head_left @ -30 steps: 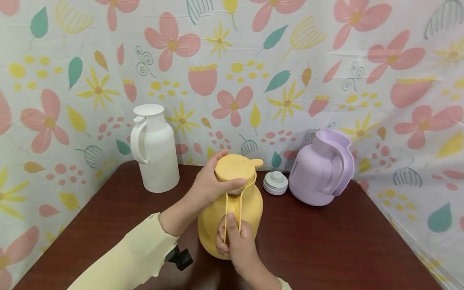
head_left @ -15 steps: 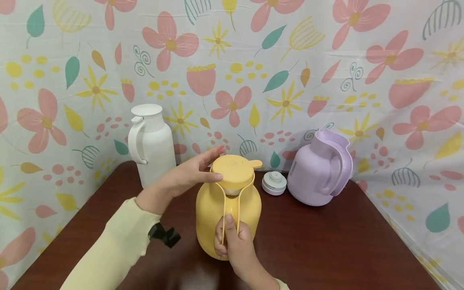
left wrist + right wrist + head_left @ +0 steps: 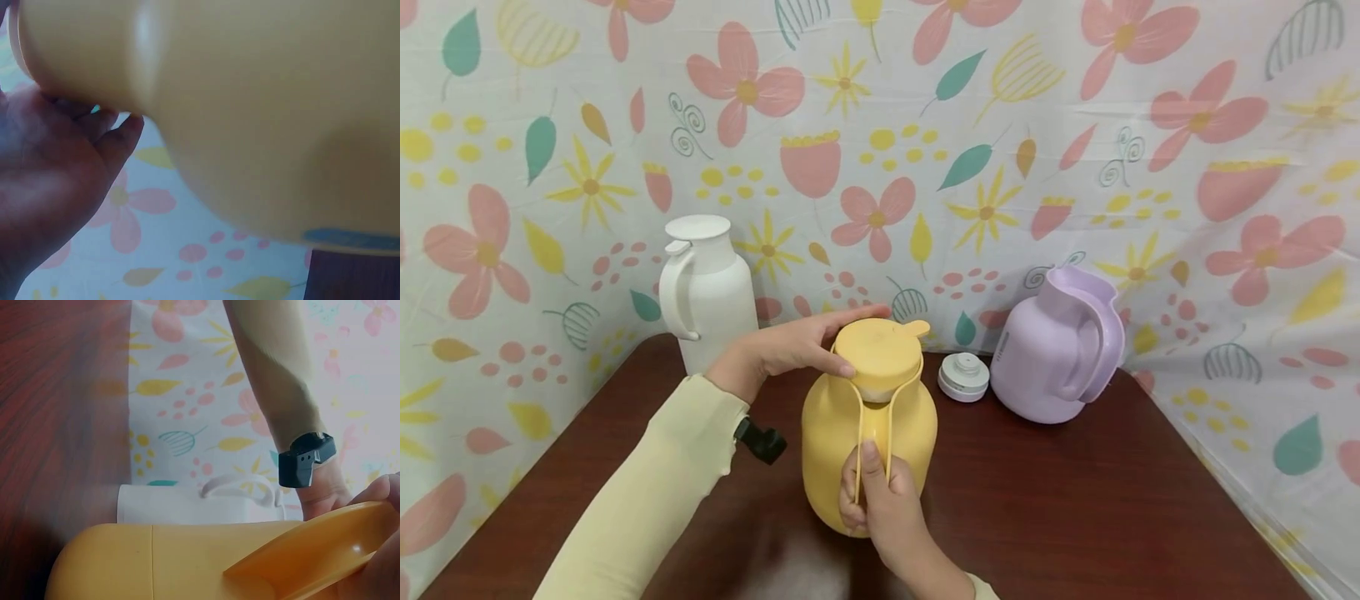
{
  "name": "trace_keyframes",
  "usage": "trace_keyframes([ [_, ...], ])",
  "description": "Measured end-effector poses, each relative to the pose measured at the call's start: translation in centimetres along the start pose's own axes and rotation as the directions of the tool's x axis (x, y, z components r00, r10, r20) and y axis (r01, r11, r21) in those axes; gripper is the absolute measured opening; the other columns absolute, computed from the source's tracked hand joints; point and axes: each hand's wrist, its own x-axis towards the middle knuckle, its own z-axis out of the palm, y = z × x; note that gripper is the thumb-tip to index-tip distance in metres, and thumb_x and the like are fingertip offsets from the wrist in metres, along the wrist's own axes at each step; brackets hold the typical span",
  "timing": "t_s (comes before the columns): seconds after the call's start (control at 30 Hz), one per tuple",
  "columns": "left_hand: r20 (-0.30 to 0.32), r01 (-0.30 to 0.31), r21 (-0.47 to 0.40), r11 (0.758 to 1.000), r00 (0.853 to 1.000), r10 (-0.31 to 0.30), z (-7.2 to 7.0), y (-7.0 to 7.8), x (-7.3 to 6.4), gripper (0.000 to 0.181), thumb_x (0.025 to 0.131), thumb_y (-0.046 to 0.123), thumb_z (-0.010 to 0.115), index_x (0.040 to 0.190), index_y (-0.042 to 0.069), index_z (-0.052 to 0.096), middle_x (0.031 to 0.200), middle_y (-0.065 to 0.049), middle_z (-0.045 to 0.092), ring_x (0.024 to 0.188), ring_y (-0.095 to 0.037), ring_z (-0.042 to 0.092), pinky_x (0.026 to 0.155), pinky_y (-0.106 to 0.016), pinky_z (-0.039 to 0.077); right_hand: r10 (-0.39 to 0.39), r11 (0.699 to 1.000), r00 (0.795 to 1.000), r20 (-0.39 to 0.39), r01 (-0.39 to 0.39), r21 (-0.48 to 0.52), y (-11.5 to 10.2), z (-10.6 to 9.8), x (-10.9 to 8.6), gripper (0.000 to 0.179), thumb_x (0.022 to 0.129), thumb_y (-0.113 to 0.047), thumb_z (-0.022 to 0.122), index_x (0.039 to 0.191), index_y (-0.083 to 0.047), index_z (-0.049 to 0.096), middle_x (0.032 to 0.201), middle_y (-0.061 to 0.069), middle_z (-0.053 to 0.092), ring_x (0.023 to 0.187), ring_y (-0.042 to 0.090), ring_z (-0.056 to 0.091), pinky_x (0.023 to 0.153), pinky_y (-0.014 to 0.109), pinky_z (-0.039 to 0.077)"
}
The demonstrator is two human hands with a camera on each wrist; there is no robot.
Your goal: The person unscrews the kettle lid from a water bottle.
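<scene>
A yellow thermos jug (image 3: 820, 442) stands upright on the dark table in the head view, its handle toward me. My right hand (image 3: 883, 508) grips the handle (image 3: 878, 427), thumb lying up along it. At the jug's mouth is a round yellow lid (image 3: 878, 343), with a small tab pointing right and a pale band beneath it. My left hand (image 3: 790, 346) holds the lid from the left, thumb at its front edge and fingers reaching behind. The left wrist view shows the left hand's fingers (image 3: 122, 140) at the far side of the jug's neck.
A white thermos jug (image 3: 715, 292) stands at the back left, behind my left forearm. At the back right stands a lilac jug (image 3: 1037, 358) with an uncovered mouth. A white and lilac stopper (image 3: 964, 377) lies beside it. A flower-patterned curtain (image 3: 880, 125) borders the table (image 3: 1075, 500).
My left hand has loosened from the lid, swung back to the left, then come round it again with fingers behind. The lid's tab points slightly more away from me. The right hand keeps its grip.
</scene>
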Motion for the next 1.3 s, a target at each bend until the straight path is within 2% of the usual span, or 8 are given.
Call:
trace_keyframes([
  [0.23,-0.161,0.036,0.034,0.999,0.986,-0.030,2.2,0.4,-0.6,0.136,0.067,0.072,0.084,0.165,0.009,0.014,0.163,-0.020,0.035,0.141,-0.027,0.047,0.115,-0.033,0.040,0.022,0.999,1.000,-0.001,-0.022,0.027,-0.1,0.1,0.0,0.063,0.114,-0.037,0.029,0.072,0.011,0.031,0.050,0.029,0.023,0.042,0.001,0.032,0.039,0.019,0.032],
  [0.37,-0.308,0.054,0.016,0.998,0.950,-0.047,4.2,0.3,-1.1,0.122,0.075,0.064,0.082,0.165,0.013,0.017,0.165,-0.018,0.032,0.144,-0.031,0.044,0.122,-0.046,0.034,0.002,1.000,1.000,0.005,-0.003,0.023,0.1,0.1,-0.1,0.062,0.114,-0.035,0.029,0.072,0.011,0.032,0.049,0.028,0.023,0.039,0.006,0.029,0.038,0.019,0.035],
  [0.47,-0.441,0.086,-0.003,0.996,0.894,-0.079,5.9,0.5,-1.4,0.102,0.086,0.044,0.079,0.164,0.018,0.020,0.163,-0.015,0.036,0.144,-0.031,0.046,0.123,-0.049,0.033,-0.011,1.000,1.000,0.020,0.011,0.024,0.2,0.1,-0.1,0.061,0.114,-0.034,0.028,0.072,0.010,0.032,0.048,0.028,0.024,0.037,0.012,0.026,0.037,0.020,0.035],
  [0.7,-0.705,0.094,-0.068,0.993,0.700,-0.114,10.1,0.9,-1.1,0.091,0.087,0.028,0.077,0.162,0.023,0.026,0.154,-0.010,0.049,0.132,-0.025,0.056,0.116,-0.046,0.042,-0.005,1.000,0.999,0.032,0.004,0.025,0.2,0.1,-0.1,0.062,0.114,-0.033,0.028,0.072,0.011,0.032,0.048,0.029,0.023,0.038,0.005,0.028,0.037,0.020,0.035],
  [0.87,-0.764,0.044,-0.104,0.994,0.637,-0.108,11.5,1.1,-0.5,0.096,0.086,0.032,0.079,0.163,0.023,0.023,0.159,-0.007,0.042,0.135,-0.024,0.054,0.115,-0.045,0.042,-0.014,1.000,1.000,0.025,0.013,0.011,0.1,-0.2,-0.1,0.062,0.114,-0.034,0.028,0.072,0.012,0.032,0.049,0.028,0.023,0.041,-0.001,0.032,0.038,0.019,0.036],
  [1.07,-0.735,0.059,-0.127,0.990,0.664,-0.133,10.7,1.2,-0.8,0.096,0.086,0.034,0.077,0.164,0.021,0.022,0.162,-0.008,0.038,0.141,-0.026,0.050,0.120,-0.047,0.038,-0.011,1.000,1.000,0.024,0.010,0.026,0.0,-0.1,0.0,0.062,0.114,-0.034,0.028,0.072,0.011,0.032,0.049,0.027,0.022,0.041,0.000,0.031,0.036,0.020,0.032],
  [1.17,-0.670,0.039,-0.167,0.985,0.728,-0.142,9.3,1.1,-1.4,0.090,0.090,0.031,0.070,0.164,0.016,0.021,0.165,-0.010,0.035,0.148,-0.029,0.042,0.124,-0.049,0.033,0.005,0.999,1.000,0.024,-0.006,0.034,0.0,-0.1,0.0,0.062,0.114,-0.034,0.028,0.072,0.011,0.031,0.050,0.027,0.022,0.042,0.000,0.031,0.038,0.018,0.032],
  [1.3,-0.520,0.037,-0.156,0.987,0.846,-0.114,6.8,0.9,-2.4,0.090,0.094,0.037,0.065,0.165,0.011,0.017,0.170,-0.012,0.025,0.156,-0.032,0.028,0.128,-0.053,0.025,0.018,0.999,1.000,0.014,-0.019,0.030,0.0,-0.1,-0.1,0.061,0.114,-0.034,0.028,0.073,0.011,0.031,0.050,0.027,0.022,0.040,0.006,0.028,0.039,0.019,0.032],
])
